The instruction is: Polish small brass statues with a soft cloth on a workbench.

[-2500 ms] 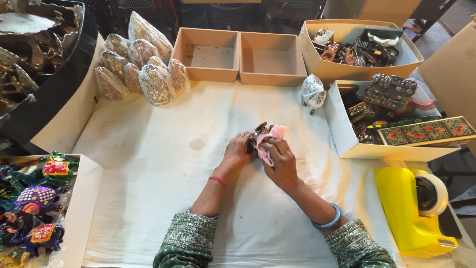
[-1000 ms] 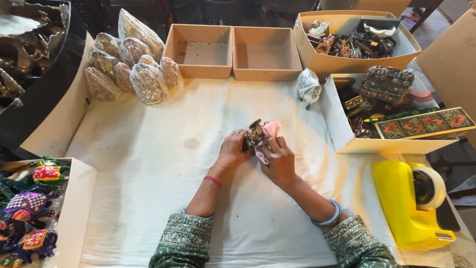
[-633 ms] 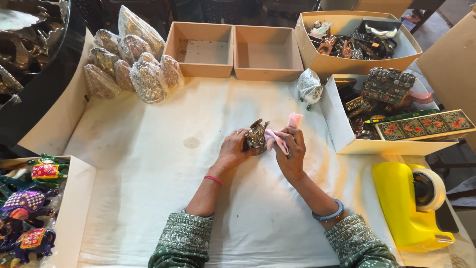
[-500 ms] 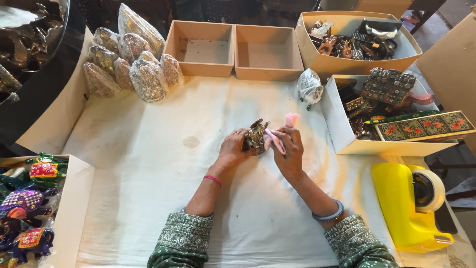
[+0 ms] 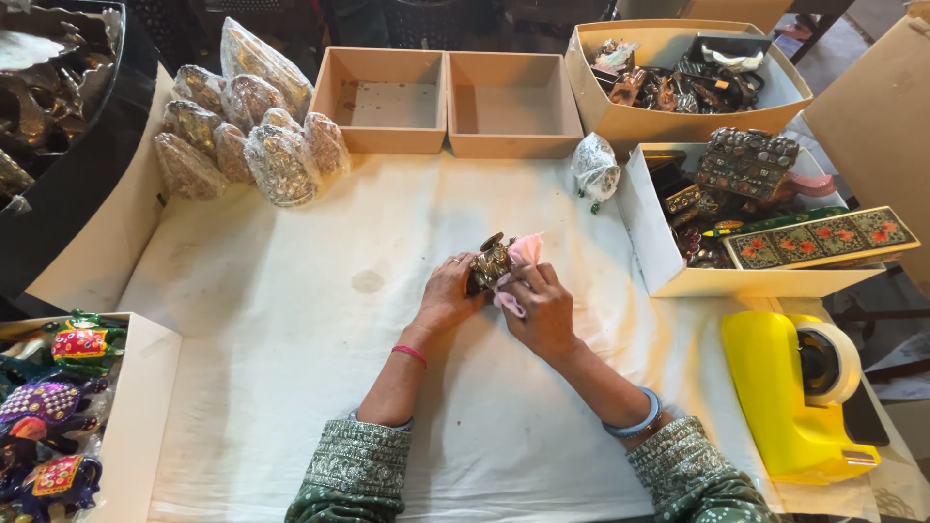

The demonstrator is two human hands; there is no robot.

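Both forearms angle in from below, wrists almost meeting, left hand curled with fingers pinched shut, right hand just beside it, knuckles up, fingers folded tight and thumb tucked toward the left.

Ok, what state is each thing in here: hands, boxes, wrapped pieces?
left hand: gripping a small dark ornament
right hand: pressing a pink cloth against it
two brown boxes: open, empty
tan box: open, full of ornaments
wrapped pieces: bagged, piled
tape dispenser: upright, loaded
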